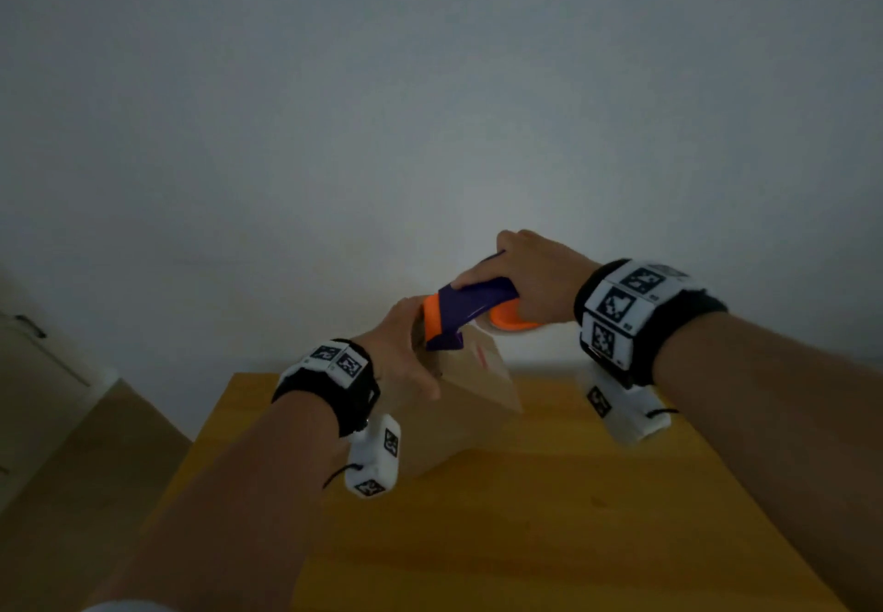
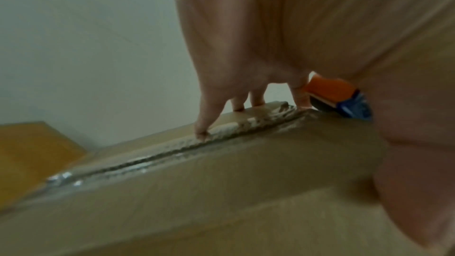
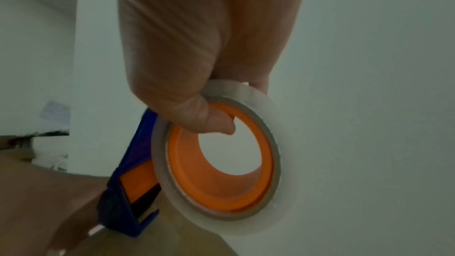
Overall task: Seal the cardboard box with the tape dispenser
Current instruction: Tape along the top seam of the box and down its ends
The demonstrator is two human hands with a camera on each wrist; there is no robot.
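Observation:
A brown cardboard box [image 1: 478, 386] stands tilted on the wooden table [image 1: 573, 516], one corner raised. My left hand [image 1: 406, 348] grips that raised end, with the fingers [image 2: 204, 124] over the far side of a wrinkled, shiny taped seam [image 2: 172, 153] and the thumb on the near face. My right hand [image 1: 530, 272] holds a blue and orange tape dispenser [image 1: 470, 308] with its front end against the top of the box, next to my left hand. In the right wrist view the fingers curl through the orange core of the clear tape roll [image 3: 221, 163].
A plain white wall stands close behind the table. A pale cabinet [image 1: 28, 396] and brown floor [image 1: 95, 444] lie to the left. Bare tabletop shows in front of the box and to its right.

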